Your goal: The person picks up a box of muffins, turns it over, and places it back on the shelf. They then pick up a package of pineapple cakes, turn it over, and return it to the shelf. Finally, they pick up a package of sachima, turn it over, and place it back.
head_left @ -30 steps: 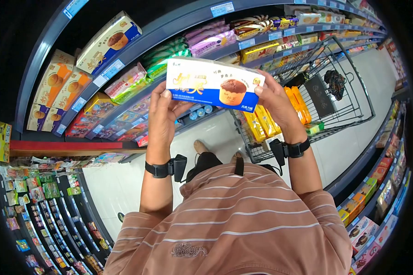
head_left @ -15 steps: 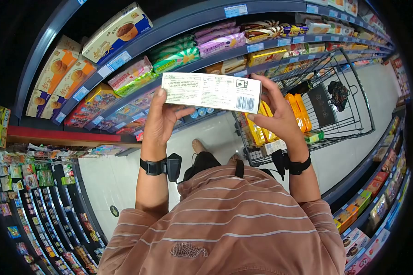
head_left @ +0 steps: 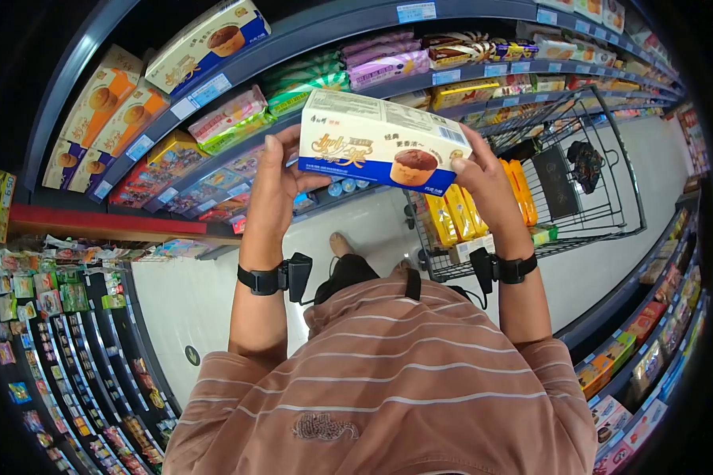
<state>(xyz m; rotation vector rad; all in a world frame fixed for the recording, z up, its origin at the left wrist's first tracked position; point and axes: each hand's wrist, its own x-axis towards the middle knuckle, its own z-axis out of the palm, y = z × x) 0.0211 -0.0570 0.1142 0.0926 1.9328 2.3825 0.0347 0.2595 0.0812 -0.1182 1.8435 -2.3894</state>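
- Since half a second ago the cake box [head_left: 376, 150] has turned over: printed front faces me, label side now on top.
- I see my left hand [head_left: 273, 190] and right hand [head_left: 483, 182] pinching its ends, at chest height before the shelf [head_left: 214, 170].
- Looks light, stiff cardboard, crushable; end grips suit it.

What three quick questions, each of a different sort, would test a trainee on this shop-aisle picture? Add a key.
1. True or false: both the left hand and the right hand hold the cake box.
2. What lies in the shopping cart? A) yellow packs B) bottles C) fruit
3. Fill in: the picture on the box front shows a brown ____.

Key: 1 true; 2 A, the yellow packs; 3 cupcake.
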